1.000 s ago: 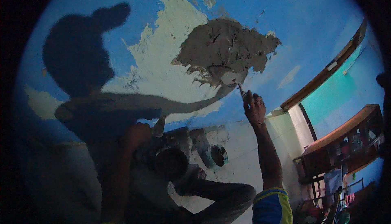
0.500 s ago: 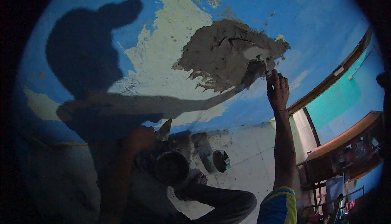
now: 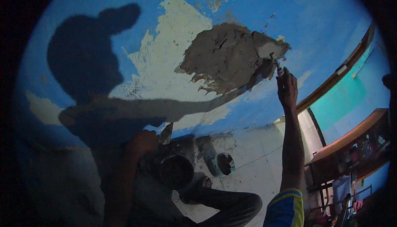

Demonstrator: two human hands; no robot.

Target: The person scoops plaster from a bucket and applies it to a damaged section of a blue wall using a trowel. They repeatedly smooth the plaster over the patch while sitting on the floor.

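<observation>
Grey mortar [image 3: 219, 57] clings in a ragged patch to the blue wall [image 3: 331, 24]; a trowel [image 3: 269, 50] lies against its right end; too steep a tilt or too hard a drag could tear the mortar or make it sag; the right hand [image 3: 288, 90] has its fingers [image 3: 285, 78] curled round the trowel's handle; the left hand [image 3: 142, 143] is beside a pointed blade [image 3: 166, 133], its grip too dim to tell; lower, near it, is a dark round container [image 3: 175, 172].
</observation>
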